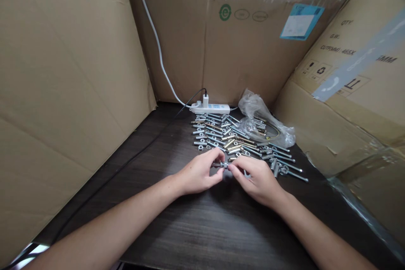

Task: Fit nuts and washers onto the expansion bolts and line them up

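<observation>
Your left hand (199,171) and right hand (260,179) pinch opposite ends of the metal fastener (224,164), above the tabletop (202,228), nearer you than the loose hardware (227,138). Keep both grips coaxial; apply light fingertip force.

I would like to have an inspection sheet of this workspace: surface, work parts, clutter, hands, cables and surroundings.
Surface: dark wood-grain tabletop.
Work parts: small metal fastener held above it; many loose metal fasteners lie beyond the hands, silver and some brass-coloured.
Clutter: crumpled clear plastic bag, right of the power strip.
Hands: left hand pinches the fastener; right hand has fingertips at its other end.
Cables: white cable descends to the strip; black cable crosses the table's left side.
Surroundings: cardboard walls left, behind and right.
</observation>
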The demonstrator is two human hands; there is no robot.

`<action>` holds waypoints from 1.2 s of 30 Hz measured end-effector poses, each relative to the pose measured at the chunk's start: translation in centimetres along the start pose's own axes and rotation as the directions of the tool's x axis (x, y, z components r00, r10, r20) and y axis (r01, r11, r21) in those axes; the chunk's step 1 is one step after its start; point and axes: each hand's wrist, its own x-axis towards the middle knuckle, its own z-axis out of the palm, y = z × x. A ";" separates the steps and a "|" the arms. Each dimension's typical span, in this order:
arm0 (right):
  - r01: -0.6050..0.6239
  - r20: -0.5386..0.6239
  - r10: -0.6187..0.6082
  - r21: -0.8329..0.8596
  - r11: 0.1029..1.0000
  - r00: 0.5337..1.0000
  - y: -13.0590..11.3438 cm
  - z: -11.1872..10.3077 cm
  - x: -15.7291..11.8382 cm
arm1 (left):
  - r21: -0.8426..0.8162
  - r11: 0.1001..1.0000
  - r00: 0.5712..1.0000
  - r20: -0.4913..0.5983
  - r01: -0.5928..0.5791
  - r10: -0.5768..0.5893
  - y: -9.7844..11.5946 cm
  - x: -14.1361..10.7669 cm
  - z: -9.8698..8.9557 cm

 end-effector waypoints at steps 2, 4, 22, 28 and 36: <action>0.013 -0.023 -0.013 0.009 1.000 1.000 0.0 -0.1 0.0 | 0.001 1.000 1.000 -0.003 0.008 -0.008 0.0 0.0 0.0; 0.011 -0.052 -0.009 0.037 0.999 0.999 0.0 -0.1 -0.1 | -0.002 1.000 1.000 0.000 0.012 -0.012 0.0 0.0 0.0; 0.030 -0.037 -0.031 -0.011 0.999 0.999 -0.2 -0.1 0.2 | -0.017 1.000 1.000 -0.011 0.013 -0.013 -0.1 0.0 0.1; 0.028 -0.071 -0.026 0.025 0.999 0.997 -0.3 -0.1 0.0 | -0.025 1.000 1.000 -0.002 0.015 -0.016 0.0 0.0 0.1; 0.016 -0.015 -0.016 0.024 1.000 1.000 0.0 0.0 -0.1 | -0.017 1.000 1.000 -0.005 0.017 -0.017 0.0 0.0 0.0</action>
